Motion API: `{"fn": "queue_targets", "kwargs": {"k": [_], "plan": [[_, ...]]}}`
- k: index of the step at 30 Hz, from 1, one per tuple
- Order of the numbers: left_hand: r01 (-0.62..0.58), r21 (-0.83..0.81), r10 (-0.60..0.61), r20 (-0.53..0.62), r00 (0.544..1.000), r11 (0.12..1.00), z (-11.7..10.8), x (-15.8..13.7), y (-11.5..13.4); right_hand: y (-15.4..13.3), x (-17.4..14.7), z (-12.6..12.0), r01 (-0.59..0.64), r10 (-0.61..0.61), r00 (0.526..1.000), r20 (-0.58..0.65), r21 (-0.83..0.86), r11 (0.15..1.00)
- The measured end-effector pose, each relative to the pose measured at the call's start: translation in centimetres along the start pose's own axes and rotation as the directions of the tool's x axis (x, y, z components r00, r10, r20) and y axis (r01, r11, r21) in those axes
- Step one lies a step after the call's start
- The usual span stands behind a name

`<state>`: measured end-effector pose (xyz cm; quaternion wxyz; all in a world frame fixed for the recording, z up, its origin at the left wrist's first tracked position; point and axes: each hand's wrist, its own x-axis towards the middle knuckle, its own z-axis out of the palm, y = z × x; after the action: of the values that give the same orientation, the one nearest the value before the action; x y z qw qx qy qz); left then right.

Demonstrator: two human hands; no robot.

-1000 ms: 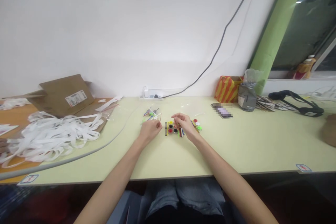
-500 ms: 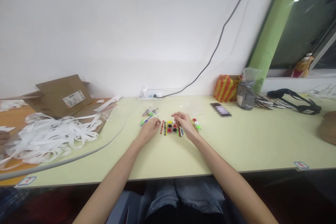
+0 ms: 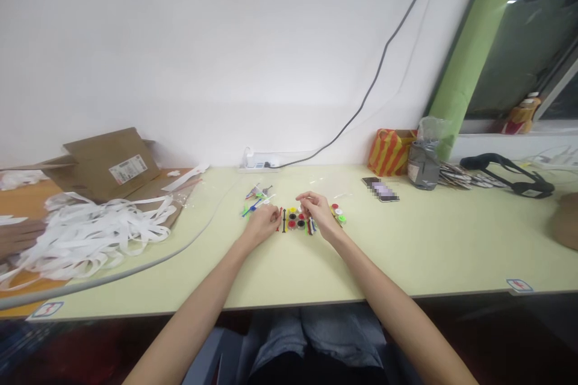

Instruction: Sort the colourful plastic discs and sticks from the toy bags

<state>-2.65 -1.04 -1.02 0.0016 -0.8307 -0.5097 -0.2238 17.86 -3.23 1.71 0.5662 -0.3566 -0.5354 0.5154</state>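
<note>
My left hand (image 3: 262,224) rests on the table with its fingers closed over the middle of a red plastic stick with arrow-like ends (image 3: 280,210). A black stick of the same shape (image 3: 284,221) lies just right of those fingertips. Beside it are small round discs in red, black and yellow, among them a red disc (image 3: 291,225). My right hand (image 3: 318,212) hovers over the discs, fingers curled together; what they hold, if anything, is hidden. Under its palm lie several coloured sticks (image 3: 311,227). More discs, including a green one (image 3: 342,219), sit to its right.
Loose coloured sticks (image 3: 257,194) lie beyond my left hand. White straps (image 3: 99,228) heap up at left by a cardboard box (image 3: 108,162), with another person's hand (image 3: 18,237) at the edge. A grey cable (image 3: 149,263) crosses the table. A phone (image 3: 380,189) lies at right.
My left hand has moved slightly right, and its fingers now cover the red stick. The right hand stays nearly in place. The other person's hand reaches further in from the left.
</note>
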Motion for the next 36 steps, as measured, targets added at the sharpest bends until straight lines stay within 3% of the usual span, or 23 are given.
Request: {"fn": "queue_targets", "kwargs": {"k": [8,18,25,36], "plan": [[0.035,0.113,-0.038,0.024,0.999,0.993,-0.8,-0.2,0.2,-0.3,-0.1,0.0,-0.003,0.003,1.000,-0.004,-0.024,1.000],[-0.026,0.261,0.010,0.063,0.998,0.965,0.0,-0.5,1.6,0.1,0.0,-0.1,0.012,-0.011,1.000,0.007,-0.030,0.999],[-0.032,0.239,0.012,0.086,0.996,0.970,-0.2,-0.6,1.6,0.0,0.0,-0.1,0.016,-0.016,1.000,0.000,-0.053,0.998],[0.079,0.101,-0.089,0.100,0.991,0.992,-0.2,0.0,0.5,0.0,0.1,-0.2,0.032,-0.032,0.999,-0.006,-0.089,0.996]]}}
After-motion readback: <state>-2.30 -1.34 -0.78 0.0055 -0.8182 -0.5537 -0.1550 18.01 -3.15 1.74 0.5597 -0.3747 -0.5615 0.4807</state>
